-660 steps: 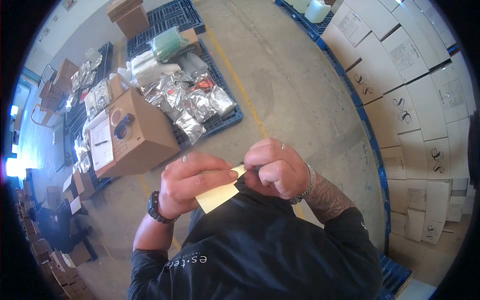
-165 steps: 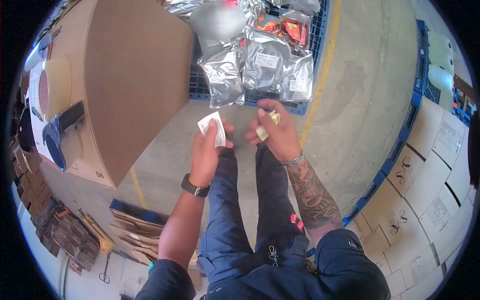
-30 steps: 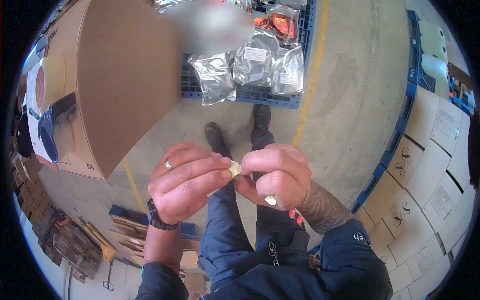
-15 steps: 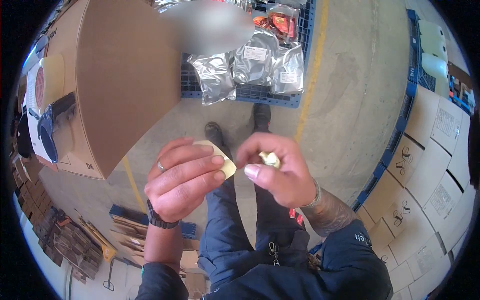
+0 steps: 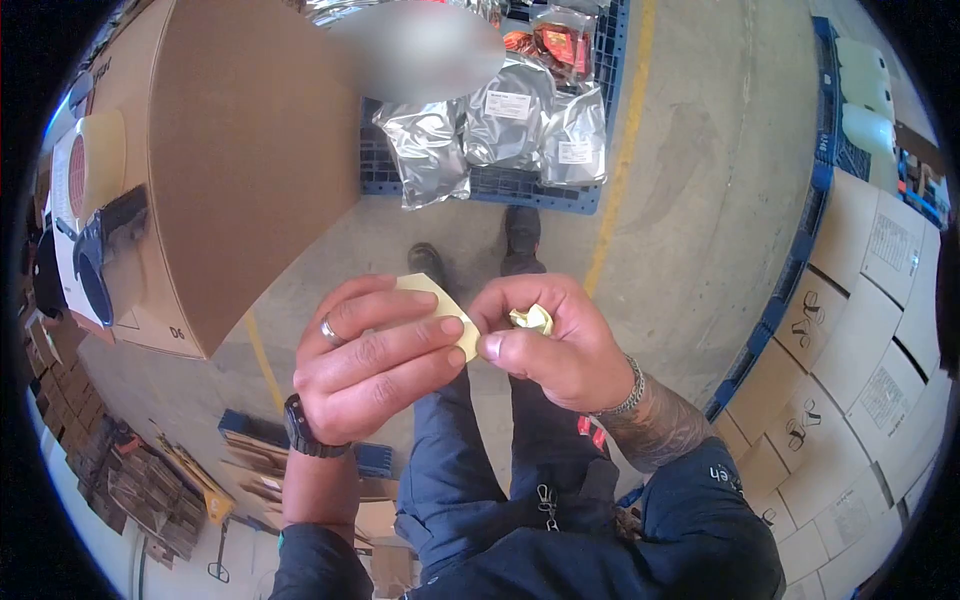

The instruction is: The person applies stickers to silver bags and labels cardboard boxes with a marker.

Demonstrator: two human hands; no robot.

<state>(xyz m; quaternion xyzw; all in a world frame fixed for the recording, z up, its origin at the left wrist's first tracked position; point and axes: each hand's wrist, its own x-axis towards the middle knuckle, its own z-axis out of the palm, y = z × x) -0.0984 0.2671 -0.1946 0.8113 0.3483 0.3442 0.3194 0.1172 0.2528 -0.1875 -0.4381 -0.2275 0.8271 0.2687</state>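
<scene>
My left hand point(image 5: 375, 365) holds a pale yellow paper slip point(image 5: 425, 290) between its thumb and fingers, back of the hand facing up. My right hand point(image 5: 555, 345) pinches the slip's right corner with thumb and forefinger. A crumpled yellowish piece point(image 5: 533, 319) is also tucked in my right hand's curled fingers. Both hands meet in front of my body, above my legs. Part of the slip is hidden behind the left fingers.
Silver bags point(image 5: 508, 115) lie on a blue pallet point(image 5: 490, 185) ahead. A large cardboard box point(image 5: 250, 150) with a tape roll point(image 5: 100, 165) on it stands at left. Stacked cartons point(image 5: 820, 420) are at right. A yellow line point(image 5: 625, 150) crosses the floor.
My right thumb and forefinger have closed on the slip's corner, where there was a small gap before. My left hand has shifted slightly right, and more of the slip shows.
</scene>
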